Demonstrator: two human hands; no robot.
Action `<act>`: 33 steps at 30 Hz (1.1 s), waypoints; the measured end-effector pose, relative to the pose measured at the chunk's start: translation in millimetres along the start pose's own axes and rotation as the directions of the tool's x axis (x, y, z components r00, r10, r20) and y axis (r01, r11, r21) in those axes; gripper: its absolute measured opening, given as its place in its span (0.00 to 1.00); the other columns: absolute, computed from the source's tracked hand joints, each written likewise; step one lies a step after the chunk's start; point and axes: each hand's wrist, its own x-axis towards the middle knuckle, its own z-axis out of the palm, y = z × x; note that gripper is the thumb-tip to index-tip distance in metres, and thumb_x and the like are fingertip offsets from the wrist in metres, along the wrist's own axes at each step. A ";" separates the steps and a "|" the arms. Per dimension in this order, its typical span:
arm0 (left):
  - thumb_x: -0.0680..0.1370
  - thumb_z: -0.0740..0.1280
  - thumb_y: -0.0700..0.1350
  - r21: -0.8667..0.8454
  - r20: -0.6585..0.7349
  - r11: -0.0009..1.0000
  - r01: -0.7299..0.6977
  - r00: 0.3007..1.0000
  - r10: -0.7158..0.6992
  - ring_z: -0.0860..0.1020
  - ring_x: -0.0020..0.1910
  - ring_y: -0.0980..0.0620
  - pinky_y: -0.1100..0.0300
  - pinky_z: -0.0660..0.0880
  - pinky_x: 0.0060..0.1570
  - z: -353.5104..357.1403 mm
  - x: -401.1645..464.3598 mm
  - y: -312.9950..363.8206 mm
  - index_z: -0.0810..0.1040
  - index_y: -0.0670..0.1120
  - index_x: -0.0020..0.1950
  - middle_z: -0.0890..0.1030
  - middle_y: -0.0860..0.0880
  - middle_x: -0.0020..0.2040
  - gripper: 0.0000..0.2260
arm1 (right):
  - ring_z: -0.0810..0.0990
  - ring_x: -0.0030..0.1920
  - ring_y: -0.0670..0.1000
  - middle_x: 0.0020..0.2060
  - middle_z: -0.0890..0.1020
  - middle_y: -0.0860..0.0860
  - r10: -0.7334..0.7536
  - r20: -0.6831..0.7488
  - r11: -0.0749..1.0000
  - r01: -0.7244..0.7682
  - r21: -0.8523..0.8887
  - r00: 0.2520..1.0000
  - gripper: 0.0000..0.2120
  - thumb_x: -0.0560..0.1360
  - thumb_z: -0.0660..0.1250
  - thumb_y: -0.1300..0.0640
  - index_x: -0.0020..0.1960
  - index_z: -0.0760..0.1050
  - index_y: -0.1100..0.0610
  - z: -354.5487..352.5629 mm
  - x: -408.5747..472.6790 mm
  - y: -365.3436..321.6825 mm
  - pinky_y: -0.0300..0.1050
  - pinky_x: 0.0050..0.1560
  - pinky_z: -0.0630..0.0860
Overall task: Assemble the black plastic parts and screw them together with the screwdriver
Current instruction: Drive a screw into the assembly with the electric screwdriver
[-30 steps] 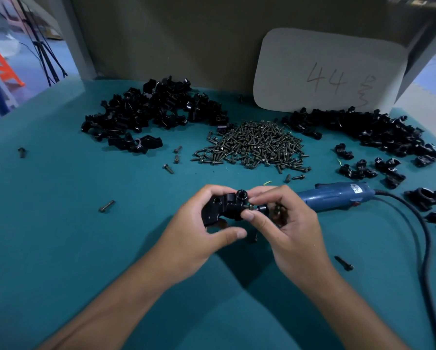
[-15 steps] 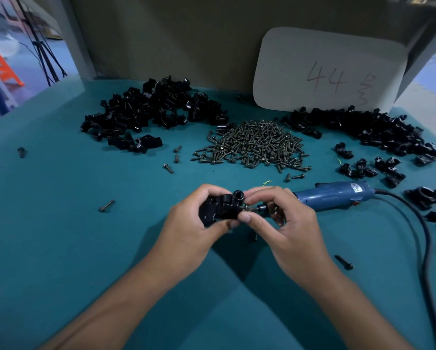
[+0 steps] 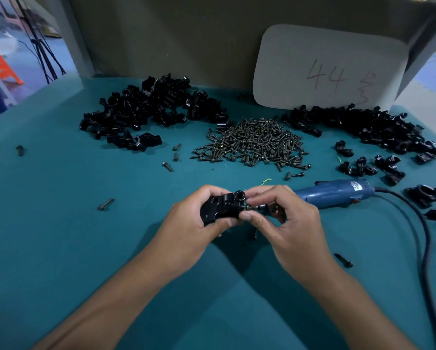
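Two hands work above the teal surface [image 3: 60,223]: left hand [image 3: 186,223] grips the joined black plastic parts [image 3: 220,207], right hand [image 3: 282,218] pinches a small dark screw [image 3: 248,207] against them, which, tilted, might cross-thread or drop.

The left hand [image 3: 194,223] grips a black plastic assembly [image 3: 220,207] above the teal counter [image 3: 60,223]. The right hand [image 3: 285,223] pinches a small dark screw [image 3: 247,207] at the assembly's right side, touching it. Just beyond the right hand lies a blue corded electric screwdriver [image 3: 335,193]. Farther beyond both hands sits a heap of dark metal screws [image 3: 252,145], flanked by two piles of black plastic parts [image 3: 151,109].
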 end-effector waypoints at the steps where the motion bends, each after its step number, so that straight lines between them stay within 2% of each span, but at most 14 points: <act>1: 0.72 0.75 0.52 0.005 0.001 1.000 -0.004 1.000 0.004 0.82 0.42 0.54 0.53 0.78 0.45 -0.6 -0.3 0.2 0.78 0.57 0.54 0.85 0.53 0.45 0.13 | 0.83 0.51 0.50 0.52 0.83 0.37 0.005 0.000 1.000 -0.005 0.002 1.000 0.06 0.74 0.74 0.51 0.49 0.78 0.46 0.4 0.3 0.2 0.51 0.51 0.80; 3: 0.73 0.75 0.52 0.002 0.007 1.000 -0.011 1.000 0.011 0.83 0.47 0.54 0.52 0.79 0.51 -1.3 -1.1 0.7 0.78 0.55 0.54 0.85 0.54 0.47 0.13 | 0.83 0.52 0.48 0.52 0.83 0.36 0.009 0.004 1.000 -0.009 0.006 1.000 0.07 0.74 0.74 0.49 0.50 0.78 0.43 -0.2 0.5 -0.4 0.48 0.52 0.80; 5: 0.74 0.75 0.51 -0.004 0.016 1.000 -0.011 1.000 0.011 0.84 0.50 0.51 0.45 0.79 0.57 -1.1 -1.5 1.1 0.78 0.52 0.55 0.86 0.53 0.48 0.13 | 0.83 0.53 0.47 0.52 0.83 0.35 0.002 0.004 1.000 -0.002 0.001 1.000 0.07 0.74 0.73 0.46 0.50 0.76 0.39 -1.0 0.7 -1.4 0.44 0.53 0.79; 9: 0.75 0.73 0.51 0.021 0.014 0.999 -0.029 0.999 0.028 0.84 0.50 0.50 0.40 0.77 0.57 -0.4 -1.7 1.2 0.77 0.56 0.54 0.87 0.52 0.45 0.11 | 0.83 0.53 0.48 0.53 0.82 0.34 0.015 0.020 1.000 -0.015 -0.009 1.000 0.06 0.75 0.71 0.44 0.51 0.77 0.40 -1.8 1.1 -2.6 0.44 0.52 0.79; 14: 0.74 0.73 0.50 0.031 0.003 0.999 -0.021 1.000 0.021 0.85 0.47 0.52 0.44 0.78 0.57 -1.6 -1.0 -0.5 0.76 0.58 0.54 0.86 0.52 0.44 0.11 | 0.82 0.53 0.46 0.52 0.83 0.35 -0.015 0.051 0.997 0.019 -0.073 0.999 0.05 0.78 0.71 0.49 0.52 0.81 0.47 -7.1 3.3 -1.6 0.47 0.52 0.78; 16: 0.74 0.73 0.51 0.035 0.000 0.999 -0.026 1.000 0.026 0.85 0.45 0.54 0.48 0.79 0.54 -0.4 -1.8 0.1 0.76 0.58 0.54 0.86 0.54 0.44 0.11 | 0.81 0.52 0.45 0.51 0.82 0.36 -0.049 0.039 0.991 0.054 -0.125 0.998 0.05 0.78 0.71 0.51 0.51 0.82 0.52 -8.3 4.0 -1.2 0.45 0.53 0.77; 19: 0.75 0.72 0.51 0.062 0.002 0.998 -0.034 0.999 0.033 0.85 0.44 0.55 0.49 0.80 0.53 1.1 -2.9 0.6 0.75 0.59 0.54 0.86 0.55 0.43 0.10 | 0.78 0.51 0.44 0.48 0.81 0.39 -0.068 0.040 0.973 0.075 -0.216 0.997 0.05 0.78 0.71 0.53 0.50 0.82 0.54 -6.5 3.3 0.0 0.39 0.53 0.73; 22: 0.75 0.72 0.51 0.081 -0.005 0.996 -0.046 0.999 0.047 0.85 0.44 0.57 0.56 0.79 0.50 0.5 -3.4 1.1 0.75 0.58 0.53 0.86 0.55 0.42 0.10 | 0.74 0.48 0.48 0.48 0.81 0.42 -0.063 0.060 0.949 0.079 -0.306 0.996 0.10 0.81 0.65 0.50 0.50 0.81 0.55 -3.7 2.7 -0.5 0.34 0.53 0.68; 24: 0.76 0.72 0.49 0.097 -0.005 0.994 -0.056 0.998 0.057 0.84 0.44 0.57 0.60 0.78 0.48 0.9 -3.8 1.7 0.75 0.58 0.53 0.86 0.55 0.41 0.09 | 0.72 0.46 0.51 0.47 0.79 0.44 -0.058 0.095 0.923 0.090 -0.375 0.994 0.14 0.83 0.59 0.49 0.49 0.79 0.55 -2.4 2.4 -1.8 0.35 0.53 0.65; 29: 0.76 0.72 0.49 0.127 0.009 0.989 -0.076 0.997 0.076 0.83 0.44 0.56 0.61 0.76 0.47 2.1 -5.3 3.0 0.76 0.56 0.54 0.85 0.56 0.41 0.09 | 0.66 0.41 0.51 0.38 0.69 0.43 0.041 0.126 0.903 0.018 -0.430 0.991 0.19 0.86 0.47 0.46 0.41 0.67 0.50 3.8 0.3 -8.6 0.42 0.46 0.62; 31: 0.76 0.73 0.50 0.094 0.021 0.993 -0.078 0.997 0.076 0.83 0.44 0.55 0.58 0.77 0.48 3.0 -4.6 2.9 0.76 0.55 0.53 0.85 0.55 0.41 0.09 | 0.66 0.40 0.50 0.35 0.69 0.42 0.098 0.113 0.923 -0.047 -0.383 0.989 0.21 0.86 0.46 0.43 0.39 0.66 0.48 5.2 -0.4 -11.0 0.43 0.43 0.63; 33: 0.75 0.73 0.51 0.037 0.017 0.998 -0.055 0.998 0.055 0.83 0.44 0.53 0.54 0.78 0.49 3.7 -4.2 2.9 0.76 0.55 0.53 0.85 0.53 0.41 0.09 | 0.67 0.42 0.49 0.37 0.69 0.41 0.118 0.136 0.928 -0.060 -0.369 0.984 0.20 0.85 0.46 0.41 0.41 0.66 0.48 2.3 -0.6 -12.8 0.44 0.44 0.65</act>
